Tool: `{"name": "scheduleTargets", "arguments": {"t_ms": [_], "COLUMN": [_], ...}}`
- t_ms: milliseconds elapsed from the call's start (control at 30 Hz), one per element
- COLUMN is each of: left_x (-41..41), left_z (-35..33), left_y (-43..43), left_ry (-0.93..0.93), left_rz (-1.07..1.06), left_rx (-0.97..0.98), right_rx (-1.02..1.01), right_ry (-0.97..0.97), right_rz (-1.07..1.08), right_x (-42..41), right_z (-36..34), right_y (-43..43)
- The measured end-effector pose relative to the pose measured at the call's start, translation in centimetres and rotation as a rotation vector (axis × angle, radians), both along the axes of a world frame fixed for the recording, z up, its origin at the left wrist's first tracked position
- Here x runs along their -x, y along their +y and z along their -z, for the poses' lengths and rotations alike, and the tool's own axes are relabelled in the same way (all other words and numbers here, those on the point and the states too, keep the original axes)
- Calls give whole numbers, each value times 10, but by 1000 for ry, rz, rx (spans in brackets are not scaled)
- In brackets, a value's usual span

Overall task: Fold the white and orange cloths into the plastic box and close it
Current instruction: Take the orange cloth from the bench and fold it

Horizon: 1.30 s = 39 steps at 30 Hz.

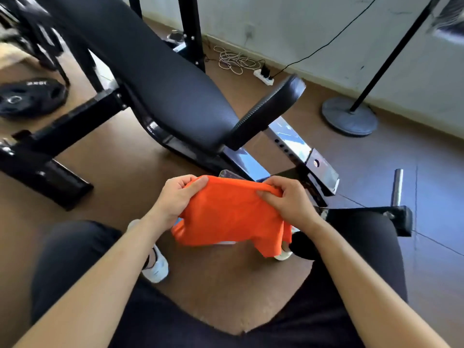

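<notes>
head view: both hands pinch the orange cloth (pixel 231 217) by its top edge, left hand (pixel 175 197) and right hand (pixel 288 199) closed on opposite corners, holding it in the air above the knees. it looks light, limp and easy to crease, best held at corners. a clear plastic box (pixel 227 174) barely peeks out behind it. around: brown floor (pixel 125 159), black weight bench (pixel 163 79), pale wall.

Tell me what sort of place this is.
Most likely a home gym or small workout room: a padded black weight bench fills the middle, a weight plate lies on the floor, and both hands hold an orange cloth above it.
</notes>
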<state>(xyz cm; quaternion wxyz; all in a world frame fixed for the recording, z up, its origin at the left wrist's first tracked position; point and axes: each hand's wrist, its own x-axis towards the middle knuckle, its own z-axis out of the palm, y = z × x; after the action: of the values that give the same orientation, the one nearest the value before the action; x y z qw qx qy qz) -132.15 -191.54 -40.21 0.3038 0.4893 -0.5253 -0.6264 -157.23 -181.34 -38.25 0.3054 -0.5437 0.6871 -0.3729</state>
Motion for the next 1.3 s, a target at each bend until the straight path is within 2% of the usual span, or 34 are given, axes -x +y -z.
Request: {"name": "scheduleTargets", "arguments": {"t_ms": [100,200,267,333,433,567,733,900,967,1067,1133,1200,1300], "left_x": [-18,-34,-35,-30,-20,-10,-1,-7,-8,-4,4,13,20], "left_z": [13,23,25,22,18,19,11,21,28,34,31,28,30], "left_y": [4,8,10,12,17,28,28,19,16,16,22,31,37], "left_ry": [-95,-166,-105,43,192,50,-58,-185,-225,-369,-293,-184,-90], "left_rz": [196,366,343,289,331,568,440,429,335,71,59,140,185], "left_rx": [7,-30,-3,-20,-142,-39,16,93,178,284,137,-29,-34], "right_rx": [-122,-252,-367,-481,-422,-262,-254,-198,-179,-157,-136,-135,-147], "right_ry": [-63,-241,-332,-269,-168,-278,-251,-255,-268,-319,-315,-291,-253], "right_rz": [46,8,-100,-221,-272,-322,-340,-278,-247,-181,-148,-138,-120], "right_x": [-5,6,14,12,-9,-40,-49,-44,-44,-48,-53,-56,-59], "right_z": [20,26,27,27,26,19,23,24,26,28,29,31,36], "right_y": [12,16,18,20,18,8,3,-1,-1,0,0,-1,-2]}}
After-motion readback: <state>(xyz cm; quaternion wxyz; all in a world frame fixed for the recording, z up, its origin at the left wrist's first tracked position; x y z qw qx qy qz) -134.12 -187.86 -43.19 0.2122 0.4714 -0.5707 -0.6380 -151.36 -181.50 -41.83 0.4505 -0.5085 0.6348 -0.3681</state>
